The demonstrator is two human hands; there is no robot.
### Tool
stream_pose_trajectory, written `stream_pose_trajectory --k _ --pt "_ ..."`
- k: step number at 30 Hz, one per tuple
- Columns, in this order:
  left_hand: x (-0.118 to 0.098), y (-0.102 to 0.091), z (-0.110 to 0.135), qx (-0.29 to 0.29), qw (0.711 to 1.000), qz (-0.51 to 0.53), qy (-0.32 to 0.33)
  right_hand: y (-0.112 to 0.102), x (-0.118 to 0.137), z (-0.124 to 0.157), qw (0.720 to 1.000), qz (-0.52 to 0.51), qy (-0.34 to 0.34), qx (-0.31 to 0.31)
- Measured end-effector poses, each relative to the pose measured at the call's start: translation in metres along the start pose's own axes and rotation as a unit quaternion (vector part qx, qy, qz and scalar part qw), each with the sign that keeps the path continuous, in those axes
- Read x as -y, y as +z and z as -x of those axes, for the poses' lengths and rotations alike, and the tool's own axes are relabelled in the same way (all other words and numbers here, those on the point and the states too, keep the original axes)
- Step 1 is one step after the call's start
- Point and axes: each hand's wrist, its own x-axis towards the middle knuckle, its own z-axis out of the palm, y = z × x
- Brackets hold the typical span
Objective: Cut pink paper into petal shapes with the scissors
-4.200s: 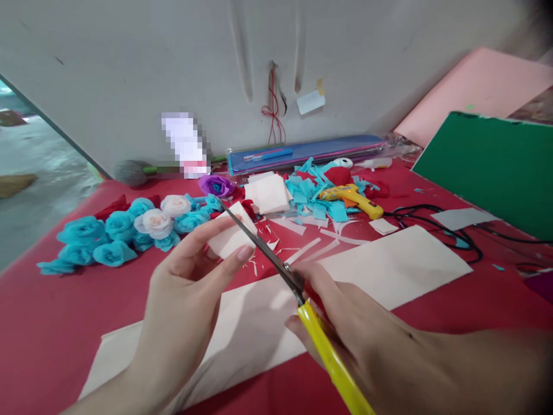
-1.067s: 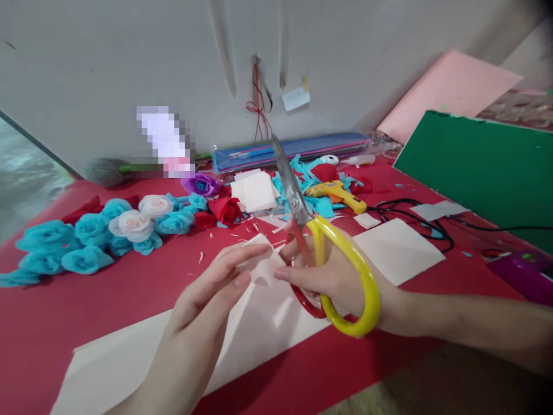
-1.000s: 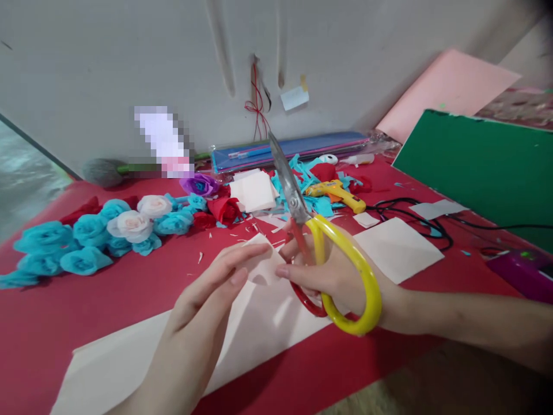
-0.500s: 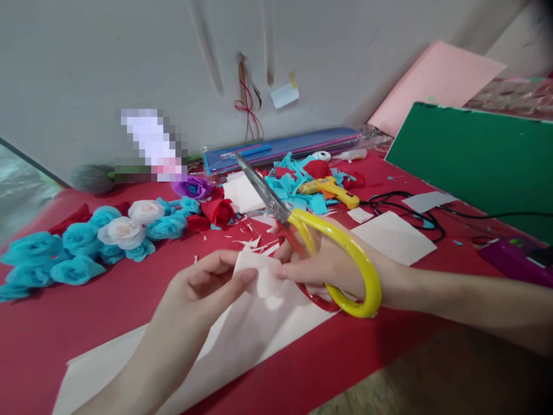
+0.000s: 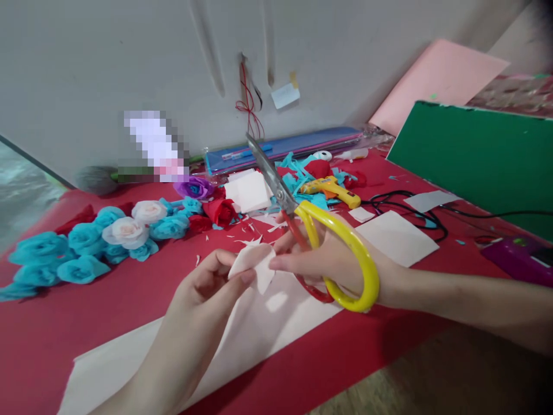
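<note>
My left hand (image 5: 211, 294) pinches a small white paper piece (image 5: 256, 264) with a rounded upper edge between thumb and fingers. On the right, my right hand (image 5: 319, 256) has scissors (image 5: 352, 253) hooked on it, with yellow and red handles and blades pointing up and away. Its thumb and fingertips touch the right edge of the paper piece. Beneath both hands lies a long white paper sheet (image 5: 276, 340) on the red tabletop (image 5: 345, 369). Just beyond the hands, thin white paper scraps (image 5: 250, 242) are scattered.
Blue and white paper roses (image 5: 86, 239) lie at left. A stack of white squares (image 5: 247, 191), blue scraps and a yellow glue gun (image 5: 332, 189) sit at the back. White paper (image 5: 395, 236), a black cable (image 5: 475, 214), a green board (image 5: 470, 155) and a purple object (image 5: 514, 256) are right.
The paper piece has turned in my fingers and now shows a rounded edge. The scissors have shifted slightly, uncovering more of the white stack behind. The view has moved a little.
</note>
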Motion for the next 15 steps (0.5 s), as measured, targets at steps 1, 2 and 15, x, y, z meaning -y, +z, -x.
stream_pose_trajectory --k 1,2,15 --pt "0.0 0.001 0.001 -0.002 1.0 0.01 0.004 0.0 -0.002 0.002 1.0 0.017 -0.004 0.003" --pt "-0.001 0.001 0.002 -0.002 1.0 0.016 0.006 0.0 -0.003 0.003 0.999 0.034 -0.009 0.001" --pt "-0.002 -0.002 0.006 0.126 0.985 -0.118 -0.002 -0.001 0.009 0.005 0.998 0.037 0.034 0.032"
